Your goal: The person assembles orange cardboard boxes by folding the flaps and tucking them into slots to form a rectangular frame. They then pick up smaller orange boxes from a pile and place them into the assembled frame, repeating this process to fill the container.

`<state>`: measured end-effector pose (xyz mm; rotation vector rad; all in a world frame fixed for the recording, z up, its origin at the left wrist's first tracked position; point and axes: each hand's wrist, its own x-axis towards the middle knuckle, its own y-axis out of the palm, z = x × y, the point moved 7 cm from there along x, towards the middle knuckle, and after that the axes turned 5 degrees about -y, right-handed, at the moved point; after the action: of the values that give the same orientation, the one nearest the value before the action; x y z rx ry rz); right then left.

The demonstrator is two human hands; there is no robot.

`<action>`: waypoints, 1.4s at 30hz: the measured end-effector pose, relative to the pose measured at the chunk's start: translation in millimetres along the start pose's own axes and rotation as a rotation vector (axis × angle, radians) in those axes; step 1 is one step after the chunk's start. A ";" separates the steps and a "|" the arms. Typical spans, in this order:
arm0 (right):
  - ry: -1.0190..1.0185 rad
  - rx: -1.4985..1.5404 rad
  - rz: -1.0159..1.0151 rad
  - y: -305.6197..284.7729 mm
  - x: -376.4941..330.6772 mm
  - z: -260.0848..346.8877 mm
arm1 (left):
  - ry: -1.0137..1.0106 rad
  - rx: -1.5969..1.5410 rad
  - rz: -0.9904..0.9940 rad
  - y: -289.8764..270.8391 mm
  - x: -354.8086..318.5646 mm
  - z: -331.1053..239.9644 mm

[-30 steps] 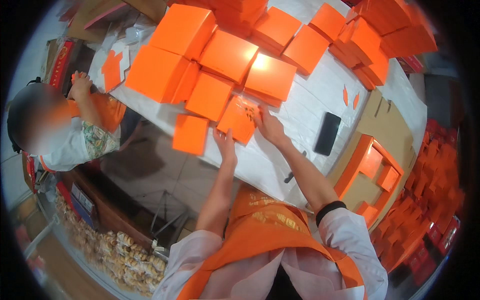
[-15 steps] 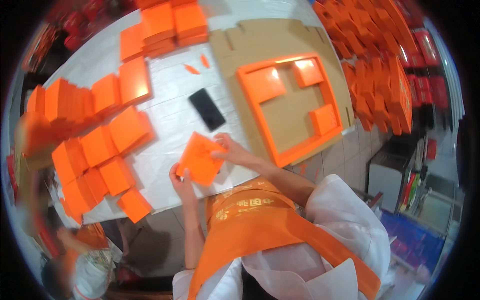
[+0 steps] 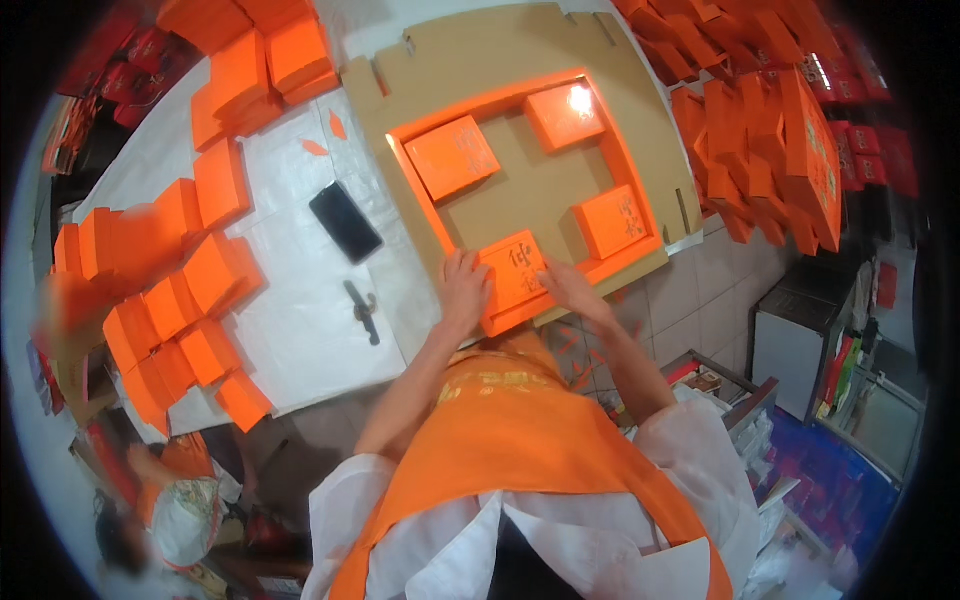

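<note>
My left hand (image 3: 465, 292) grips the left side of a small orange box (image 3: 512, 265) with dark characters on top. At its right side, the fingers of my right hand (image 3: 575, 293) press against the edge. The box sits in the near left corner of a square orange frame (image 3: 432, 222). Three similar boxes occupy the other corners: one at far left (image 3: 450, 160), one at far right (image 3: 563, 118) and one at near right (image 3: 610, 222). Under the frame lies a brown cardboard sheet (image 3: 500, 45).
On the white-covered table (image 3: 290, 345) lie a black phone (image 3: 345, 222), a slim dark tool (image 3: 361, 312) and orange scraps (image 3: 337, 125). Stacks of orange boxes (image 3: 222, 185) line the left; more orange pieces (image 3: 750, 150) stand at right. A co-worker (image 3: 185, 520) is at lower left.
The flat-looking orange piece was held tilted over the white table; now my hands are on a box in the frame's near left corner. The view has shifted, and the dark tool shows.
</note>
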<state>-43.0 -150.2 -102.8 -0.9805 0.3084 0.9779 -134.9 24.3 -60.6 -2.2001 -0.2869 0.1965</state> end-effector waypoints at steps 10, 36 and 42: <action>-0.358 -0.204 0.037 3.9 32.4 -25.2 | -0.140 -0.208 -0.020 24.3 4.3 28.1; -1.104 0.056 0.051 166.8 197.2 811.2 | -0.760 -1.046 -1.230 -617.2 -199.4 591.8; -1.113 0.067 -0.017 207.3 247.7 949.9 | -0.834 -1.090 -1.383 -677.6 -216.9 663.1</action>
<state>-252.6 796.4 155.4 -0.2682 -0.5928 1.3353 -595.5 866.9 93.8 -2.1220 -2.7236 0.1595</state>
